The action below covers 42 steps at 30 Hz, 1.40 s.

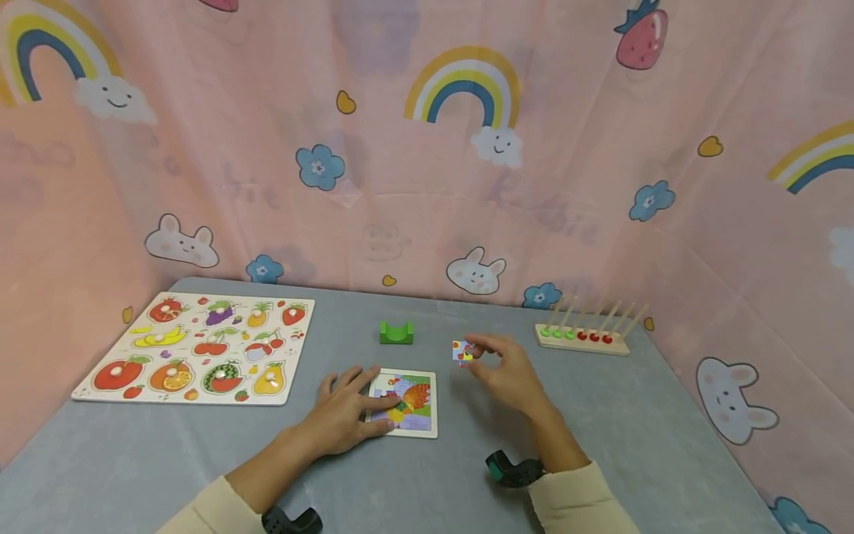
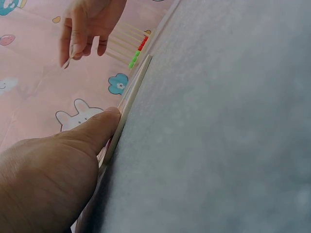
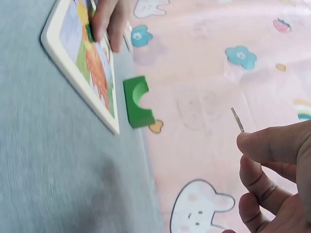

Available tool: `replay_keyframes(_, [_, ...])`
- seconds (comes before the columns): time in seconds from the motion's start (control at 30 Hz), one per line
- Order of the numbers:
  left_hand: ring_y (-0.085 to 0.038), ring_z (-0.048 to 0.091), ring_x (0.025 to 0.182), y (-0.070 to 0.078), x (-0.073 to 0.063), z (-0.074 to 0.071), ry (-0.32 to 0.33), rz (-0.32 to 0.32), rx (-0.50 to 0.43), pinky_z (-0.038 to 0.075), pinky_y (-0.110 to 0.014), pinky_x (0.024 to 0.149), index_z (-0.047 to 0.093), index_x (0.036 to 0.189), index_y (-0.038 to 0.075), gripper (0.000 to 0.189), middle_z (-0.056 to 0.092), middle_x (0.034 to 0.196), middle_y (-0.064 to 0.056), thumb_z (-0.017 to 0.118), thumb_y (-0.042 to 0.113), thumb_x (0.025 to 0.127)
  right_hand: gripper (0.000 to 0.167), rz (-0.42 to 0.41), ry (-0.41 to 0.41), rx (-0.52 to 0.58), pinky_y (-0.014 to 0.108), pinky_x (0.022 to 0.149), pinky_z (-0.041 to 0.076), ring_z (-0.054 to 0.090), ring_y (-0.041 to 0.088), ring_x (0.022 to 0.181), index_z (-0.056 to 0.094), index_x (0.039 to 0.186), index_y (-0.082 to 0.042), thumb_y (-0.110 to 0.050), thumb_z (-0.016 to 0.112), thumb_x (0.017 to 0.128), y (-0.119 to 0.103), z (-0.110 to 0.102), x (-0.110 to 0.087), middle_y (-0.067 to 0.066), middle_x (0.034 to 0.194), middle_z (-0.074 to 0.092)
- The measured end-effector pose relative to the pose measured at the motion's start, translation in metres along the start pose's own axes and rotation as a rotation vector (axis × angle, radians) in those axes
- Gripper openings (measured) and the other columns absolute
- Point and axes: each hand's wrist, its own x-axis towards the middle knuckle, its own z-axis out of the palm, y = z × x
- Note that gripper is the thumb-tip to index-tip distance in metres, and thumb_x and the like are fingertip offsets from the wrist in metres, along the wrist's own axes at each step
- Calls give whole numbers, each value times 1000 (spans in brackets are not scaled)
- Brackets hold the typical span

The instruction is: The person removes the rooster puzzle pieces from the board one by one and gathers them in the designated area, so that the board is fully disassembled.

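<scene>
A small square jigsaw puzzle [image 1: 434,404] in a pale frame, picturing an orange-brown bird, lies on the grey table. Across its left side rests my left hand [image 1: 343,415], fingers spread, index finger and thumb over the picture. In the left wrist view the thumb [image 2: 99,128] touches the puzzle's edge. To the right, my right hand [image 1: 510,374] pinches a small colourful puzzle piece [image 1: 462,352] between thumb and index finger, raised above the table. The right wrist view shows that thin piece [image 3: 237,119] edge-on, clear of the puzzle.
A green block with a curved notch [image 1: 396,334] stands behind the puzzle. On the left lies a white fruit peg board [image 1: 193,348]. A wooden rack [image 1: 582,341] with pegs and green and red beads is at back right. A patterned pink cloth [image 1: 427,222] hangs behind the table.
</scene>
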Motion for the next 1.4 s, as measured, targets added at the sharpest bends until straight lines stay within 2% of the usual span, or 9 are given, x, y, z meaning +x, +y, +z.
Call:
replay_keyframes(0.13, [-42,25,136,0,0,0,-1,1,-5,12,-68,99,67,125,32,42,35,151,-15,67,48,87,37,8,9,3,57,87,36,50,29,96,66,117,2,4,70,80,12,-7,0,4,89,59])
replay_keyframes(0.23, [-42,25,136,-1,0,0,-1,0,-6,12,-68,99,67,125,32,42,34,151,-15,67,48,87,37,13,12,6,57,86,36,51,31,95,66,117,4,5,70,80,22,-11,0,7,89,60])
replay_keyframes(0.47, [-41,26,136,-1,0,1,-1,3,2,12,-68,99,67,126,32,42,35,151,-15,66,49,87,37,40,29,-10,51,83,37,53,31,93,64,118,6,7,68,82,46,-17,2,9,89,60])
replay_keyframes(0.67, [-42,25,136,-1,1,0,1,3,0,11,-68,99,67,126,32,42,35,151,-15,67,48,87,36,44,39,-8,45,81,41,54,30,88,64,116,9,9,68,80,61,-13,3,10,87,60])
replay_keyframes(0.97, [-41,25,136,0,1,0,-4,5,10,12,-68,99,67,126,32,41,35,151,-14,67,48,87,37,105,2,1,42,79,44,55,26,84,65,116,8,10,69,79,73,-4,0,9,85,60])
replay_keyframes(1.2, [-41,26,136,0,1,0,-5,8,9,12,-68,99,67,126,33,41,35,151,-14,66,48,87,33,106,-47,-90,41,77,46,55,23,82,66,112,9,9,68,79,76,0,-4,5,83,59])
replay_keyframes(1.4, [-41,25,137,0,0,0,-4,1,3,11,-68,99,67,125,33,41,35,151,-14,67,48,87,36,145,-79,-109,45,81,44,54,25,85,65,115,9,8,68,79,73,1,-4,5,83,58])
